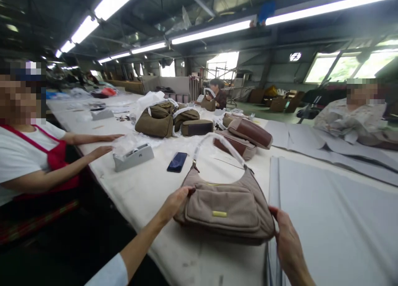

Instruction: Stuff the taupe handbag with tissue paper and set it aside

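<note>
A taupe corduroy handbag (225, 201) with a front pocket and a small gold plate stands upright on the white table in front of me. Its handle (202, 140), wrapped in white material, arches up behind the body. My left hand (174, 204) grips the bag's left upper side, thumb on the front. At the right lower end, my right hand (285, 232) pinches the bag's edge. The fingers behind the bag are hidden on both sides.
Behind the bag lie a dark phone (177, 162), a grey tape dispenser (134, 156), brown bags (242, 138) and olive bags (155, 122). Grey sheets (336, 219) cover the right side. A co-worker's hands (104, 147) rest at the left edge; other people sit farther back.
</note>
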Action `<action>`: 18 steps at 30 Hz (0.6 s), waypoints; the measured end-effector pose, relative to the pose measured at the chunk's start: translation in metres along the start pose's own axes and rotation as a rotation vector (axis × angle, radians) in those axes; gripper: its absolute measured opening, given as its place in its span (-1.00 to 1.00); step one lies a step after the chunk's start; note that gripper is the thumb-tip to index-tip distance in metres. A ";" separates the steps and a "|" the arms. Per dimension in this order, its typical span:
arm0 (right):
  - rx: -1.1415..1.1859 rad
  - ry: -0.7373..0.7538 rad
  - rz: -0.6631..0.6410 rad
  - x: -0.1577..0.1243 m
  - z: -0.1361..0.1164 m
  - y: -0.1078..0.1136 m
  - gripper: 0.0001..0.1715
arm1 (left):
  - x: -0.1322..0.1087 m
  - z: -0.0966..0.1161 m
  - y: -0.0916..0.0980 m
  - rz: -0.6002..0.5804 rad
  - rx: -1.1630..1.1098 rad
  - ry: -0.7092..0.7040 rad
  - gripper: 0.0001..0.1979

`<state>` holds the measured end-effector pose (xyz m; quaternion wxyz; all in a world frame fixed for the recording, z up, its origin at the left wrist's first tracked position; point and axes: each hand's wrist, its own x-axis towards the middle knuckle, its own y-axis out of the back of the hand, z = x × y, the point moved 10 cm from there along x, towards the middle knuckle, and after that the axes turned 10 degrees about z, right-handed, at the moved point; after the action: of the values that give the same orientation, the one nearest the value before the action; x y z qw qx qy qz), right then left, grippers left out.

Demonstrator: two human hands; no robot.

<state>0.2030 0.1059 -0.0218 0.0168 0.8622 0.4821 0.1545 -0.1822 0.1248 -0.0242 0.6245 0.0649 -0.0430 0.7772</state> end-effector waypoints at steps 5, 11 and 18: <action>-0.373 0.094 -0.013 0.004 -0.011 0.012 -0.24 | 0.016 -0.011 0.012 0.113 0.170 0.026 -0.45; -0.623 0.522 -0.078 0.020 -0.060 -0.040 -0.19 | 0.041 -0.024 0.008 0.191 0.328 0.070 -0.41; -0.492 0.015 -0.269 0.043 0.043 -0.033 -0.01 | 0.031 -0.076 0.001 0.109 0.222 0.358 -0.28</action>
<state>0.2089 0.1645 -0.0574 0.2425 0.7594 0.5402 0.2695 -0.1938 0.1660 -0.0947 0.5683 -0.0080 0.1509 0.8088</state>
